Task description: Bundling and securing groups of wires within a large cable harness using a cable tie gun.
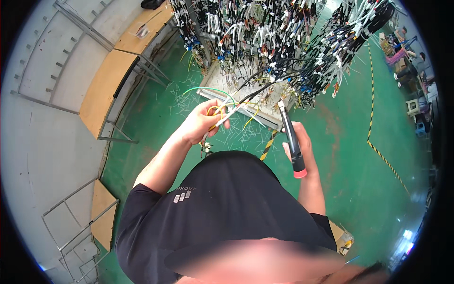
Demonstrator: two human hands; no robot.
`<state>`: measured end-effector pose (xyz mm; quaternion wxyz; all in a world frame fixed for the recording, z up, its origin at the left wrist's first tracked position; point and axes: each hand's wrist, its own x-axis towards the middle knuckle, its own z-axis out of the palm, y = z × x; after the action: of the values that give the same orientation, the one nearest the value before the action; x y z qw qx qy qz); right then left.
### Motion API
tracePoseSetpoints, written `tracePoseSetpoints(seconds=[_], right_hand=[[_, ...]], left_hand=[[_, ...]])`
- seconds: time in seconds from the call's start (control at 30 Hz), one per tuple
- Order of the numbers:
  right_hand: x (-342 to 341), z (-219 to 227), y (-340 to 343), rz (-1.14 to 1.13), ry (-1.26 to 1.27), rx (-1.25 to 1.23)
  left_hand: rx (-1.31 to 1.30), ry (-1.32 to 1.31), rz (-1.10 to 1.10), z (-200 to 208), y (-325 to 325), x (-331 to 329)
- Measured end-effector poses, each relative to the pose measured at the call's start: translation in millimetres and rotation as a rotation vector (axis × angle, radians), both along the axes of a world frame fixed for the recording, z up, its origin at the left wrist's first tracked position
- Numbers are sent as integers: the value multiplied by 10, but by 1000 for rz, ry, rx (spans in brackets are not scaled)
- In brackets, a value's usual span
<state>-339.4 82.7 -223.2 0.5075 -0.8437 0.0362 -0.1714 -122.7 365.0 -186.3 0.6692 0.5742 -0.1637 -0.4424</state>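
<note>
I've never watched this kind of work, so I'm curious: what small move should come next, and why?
Probably the right hand should ease the black handheld tool with a red end leftward, toward the bundle of green, yellow, white and black wires: the left hand holds that bundle, while the tool's tip stands off to the right of that grip.

Single head-worn fisheye view, facing steeply down, close above the black shirt [236, 201]
</note>
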Motion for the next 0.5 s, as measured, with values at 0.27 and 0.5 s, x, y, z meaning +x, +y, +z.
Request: tracePoseSetpoints(seconds=[0.27, 0.5], right_hand=[[71, 11, 60, -122, -176, -404], [225, 265, 256, -92, -272, -856]], left_hand=[[-171, 373, -53, -173, 2, -51], [-41, -126, 43, -117, -276, -182]])
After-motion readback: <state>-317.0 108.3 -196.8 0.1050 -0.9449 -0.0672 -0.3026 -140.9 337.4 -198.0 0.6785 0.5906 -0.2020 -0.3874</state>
